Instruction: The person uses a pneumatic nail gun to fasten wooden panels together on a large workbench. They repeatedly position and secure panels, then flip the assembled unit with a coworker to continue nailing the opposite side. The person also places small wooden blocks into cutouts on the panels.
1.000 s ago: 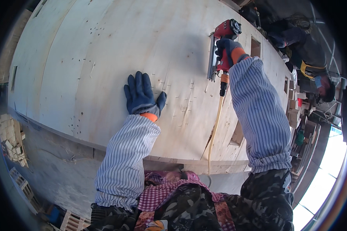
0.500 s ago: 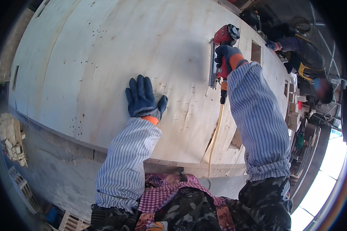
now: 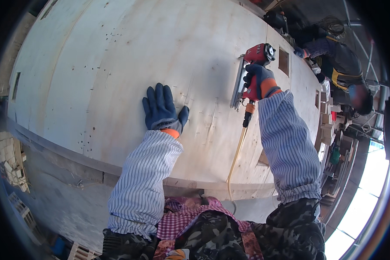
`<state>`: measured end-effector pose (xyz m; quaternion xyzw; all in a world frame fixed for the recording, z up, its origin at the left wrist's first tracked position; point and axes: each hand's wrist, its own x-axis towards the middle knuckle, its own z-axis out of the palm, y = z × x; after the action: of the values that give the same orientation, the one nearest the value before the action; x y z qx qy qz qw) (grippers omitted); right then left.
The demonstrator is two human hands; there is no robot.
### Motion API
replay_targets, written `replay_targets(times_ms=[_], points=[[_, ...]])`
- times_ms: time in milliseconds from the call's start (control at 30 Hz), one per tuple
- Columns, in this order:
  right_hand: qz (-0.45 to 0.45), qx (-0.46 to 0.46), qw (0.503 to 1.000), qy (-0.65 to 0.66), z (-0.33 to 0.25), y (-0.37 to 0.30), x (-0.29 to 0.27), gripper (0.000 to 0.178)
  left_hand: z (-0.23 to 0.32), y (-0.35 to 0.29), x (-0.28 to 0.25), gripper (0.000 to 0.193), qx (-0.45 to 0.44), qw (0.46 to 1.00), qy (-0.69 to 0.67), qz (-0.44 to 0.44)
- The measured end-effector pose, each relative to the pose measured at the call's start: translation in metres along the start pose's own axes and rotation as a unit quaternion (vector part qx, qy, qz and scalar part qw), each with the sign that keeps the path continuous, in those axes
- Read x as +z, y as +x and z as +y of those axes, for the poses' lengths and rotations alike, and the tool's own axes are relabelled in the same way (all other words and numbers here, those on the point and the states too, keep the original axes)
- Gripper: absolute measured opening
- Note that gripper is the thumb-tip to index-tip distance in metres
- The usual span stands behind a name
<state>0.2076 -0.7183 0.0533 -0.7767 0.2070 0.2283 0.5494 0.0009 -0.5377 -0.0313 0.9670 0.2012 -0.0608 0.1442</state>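
My left hand [image 3: 161,108], in a dark blue glove with an orange cuff, lies flat on a large plywood panel [image 3: 121,82], fingers stretched out. My right hand [image 3: 261,80], gloved the same way, is wrapped round the handle of a red pneumatic staple gun [image 3: 256,55]. The gun's grey magazine [image 3: 238,84] is over the panel; whether its nose touches the wood I cannot tell. From the handle's lower end a yellowish air hose [image 3: 238,156] runs toward me over the panel's near edge. Several staples [image 3: 210,125] show in the wood between my hands.
Rectangular cutouts [image 3: 284,61] open through the panel on the right. Beyond its right edge a co-worker [image 3: 344,60] in gloves bends close to it. Stacked wood pieces [image 3: 11,162] stand at the left, and a pallet [image 3: 83,251] lies on the floor at lower left.
My right hand has brought the staple gun slightly nearer to me and to the right, tilting it a little. The hose has swung left at the near edge. My left hand stays flat.
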Motion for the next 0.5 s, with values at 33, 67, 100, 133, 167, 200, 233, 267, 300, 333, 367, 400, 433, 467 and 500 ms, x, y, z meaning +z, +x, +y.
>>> replay_targets(times_ms=[33,67,100,133,167,200,233,267,300,333,367,400,433,467,500], points=[[0.0,0.001,1.0,-0.004,0.0,0.002,0.001,0.016,0.0,-0.001,0.0,0.081,-0.002,1.0,-0.002,0.004],[-0.001,0.002,1.0,-0.006,-0.002,0.004,0.001,0.016,0.0,0.0,0.0,0.081,0.0,1.0,0.0,0.004],[-0.001,0.002,1.0,-0.008,-0.004,0.006,0.003,0.016,0.0,0.0,0.0,0.081,0.001,1.0,-0.001,0.006],[0.007,0.001,1.0,-0.011,-0.005,0.007,0.005,0.016,0.001,0.0,0.0,0.081,0.001,1.0,-0.008,0.004],[0.018,0.0,1.0,-0.018,-0.006,0.009,0.008,0.015,0.001,0.0,0.0,0.081,0.002,1.0,0.0,0.007],[0.005,0.001,1.0,-0.022,-0.007,0.01,0.009,0.016,0.001,0.0,0.001,0.081,0.001,1.0,0.002,0.004],[0.005,0.002,1.0,-0.024,-0.009,0.011,0.011,0.016,0.002,0.0,0.001,0.081,-0.001,1.0,-0.002,0.009],[0.006,0.005,1.0,-0.028,-0.009,0.013,0.012,0.016,0.001,0.0,0.001,0.081,0.003,1.0,0.0,0.009],[0.014,0.004,0.999,-0.037,-0.011,0.015,0.012,0.016,0.001,0.001,0.002,0.081,0.006,1.0,-0.005,0.013],[0.023,0.005,0.998,-0.05,-0.011,0.017,0.012,0.016,0.0,0.0,0.003,0.081,0.006,1.0,-0.011,0.019],[0.012,-0.001,0.998,-0.059,-0.012,0.02,0.013,0.016,0.0,0.001,0.003,0.081,0.009,1.0,-0.013,0.021],[0.004,0.006,0.998,-0.057,-0.011,0.023,0.012,0.015,-0.001,0.001,0.004,0.081,0.01,1.0,-0.014,0.023],[0.008,0.008,0.997,-0.071,-0.011,0.027,0.012,0.015,-0.002,0.0,0.004,0.081,0.011,1.0,-0.014,0.015],[-0.01,0.001,0.997,-0.077,-0.01,0.031,0.011,0.014,-0.003,0.001,0.005,0.081,0.01,1.0,-0.01,0.021],[-0.016,-0.019,0.992,-0.123,-0.009,0.035,0.01,0.014,-0.002,0.001,0.005,0.081,0.009,1.0,-0.008,0.018]])
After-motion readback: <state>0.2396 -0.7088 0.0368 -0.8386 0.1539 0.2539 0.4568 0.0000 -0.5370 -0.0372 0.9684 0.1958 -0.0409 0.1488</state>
